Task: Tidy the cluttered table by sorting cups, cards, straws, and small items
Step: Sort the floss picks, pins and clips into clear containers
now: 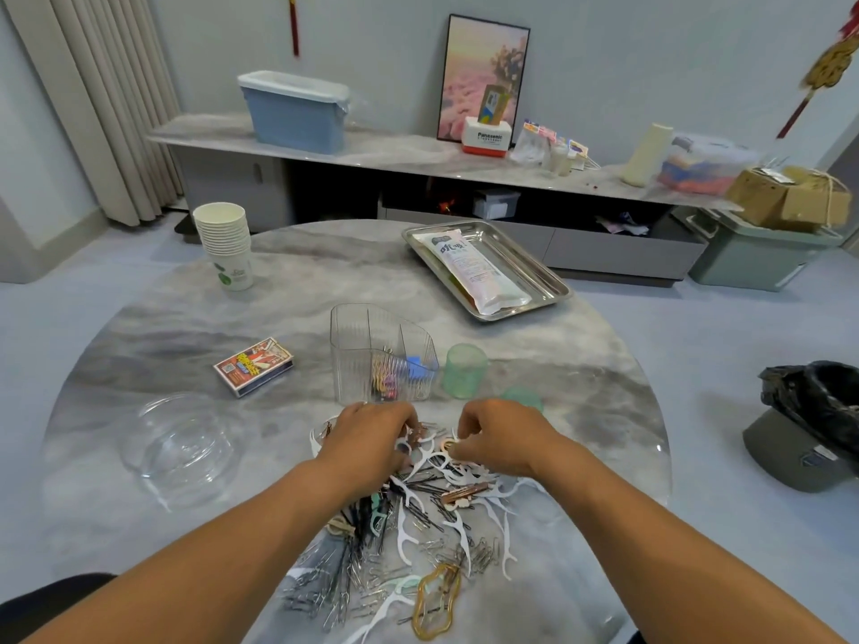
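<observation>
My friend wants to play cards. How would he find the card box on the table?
Start at the round marble table. Left of the clear ribbed organizer in the middle lies the card box, flat and alone. It is the only small red, printed box; the paper cups behind it are white.

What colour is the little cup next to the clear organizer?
The cup is see-through pale green, standing right of the organizer; the head view shows it.

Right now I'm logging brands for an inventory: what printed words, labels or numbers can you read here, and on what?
"Panasonic": white and red box on the sideboard; the small line under it is too small to read.
Large Chinese characters: packet in the metal tray; too blurred to read for certain.
Card box: print too blurred.
Paper cup stack: green logo, text unreadable.
</observation>
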The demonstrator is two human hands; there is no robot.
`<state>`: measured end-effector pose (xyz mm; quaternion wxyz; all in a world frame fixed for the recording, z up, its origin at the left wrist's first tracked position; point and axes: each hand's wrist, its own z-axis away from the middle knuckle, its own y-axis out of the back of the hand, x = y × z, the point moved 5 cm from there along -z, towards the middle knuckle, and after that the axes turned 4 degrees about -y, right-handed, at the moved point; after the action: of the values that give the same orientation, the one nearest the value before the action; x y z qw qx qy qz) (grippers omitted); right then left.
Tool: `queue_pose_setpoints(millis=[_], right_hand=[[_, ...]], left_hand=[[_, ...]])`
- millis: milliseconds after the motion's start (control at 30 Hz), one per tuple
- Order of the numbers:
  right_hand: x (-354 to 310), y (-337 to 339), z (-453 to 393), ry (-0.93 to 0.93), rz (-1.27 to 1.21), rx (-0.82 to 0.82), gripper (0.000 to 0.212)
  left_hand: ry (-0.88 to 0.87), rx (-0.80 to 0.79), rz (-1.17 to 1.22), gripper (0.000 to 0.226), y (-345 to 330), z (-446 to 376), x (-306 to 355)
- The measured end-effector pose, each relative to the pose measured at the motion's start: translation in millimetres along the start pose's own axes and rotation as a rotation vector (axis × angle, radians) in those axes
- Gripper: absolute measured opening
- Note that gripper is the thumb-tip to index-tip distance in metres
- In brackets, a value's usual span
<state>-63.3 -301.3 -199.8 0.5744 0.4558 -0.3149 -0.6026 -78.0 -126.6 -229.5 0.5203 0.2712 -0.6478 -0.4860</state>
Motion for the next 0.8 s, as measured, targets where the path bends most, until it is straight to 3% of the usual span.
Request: queue_pose_setpoints(millis=[133, 267, 400, 667, 800], right_hand=[[-3.9, -18.4, -10.6, -0.032, -0.021, -0.102, 0.073], [-7.7, -23.1, -17.1, -0.065, -0.155, -0.163, 0.062], [-8.5, -21.1, -16.5, -0.053, -0.147, -0.187, 0.063], [2.3, 10.3, -13.4, 0.023, -0.253, -0.120, 0.061], [5.4, 11.6, -11.2, 0.070, -0.243, -0.122, 0.038]], left_hand=[[0.044, -0.063, 0.003, 0.045, -4.8, -6.1, -3.7], [0.045, -0.091, -0.064, 0.037, -7.8, -9.6, -6.7], [0.033, -0.054, -0.073, 0.020, -4.8, -8.8, -5.7], [0.043, 0.028, -0.001, 0.019, 19.9, -9.4, -2.0], [0.088, -0.040, 0.088, 0.015, 24.5, -10.0, -4.9]])
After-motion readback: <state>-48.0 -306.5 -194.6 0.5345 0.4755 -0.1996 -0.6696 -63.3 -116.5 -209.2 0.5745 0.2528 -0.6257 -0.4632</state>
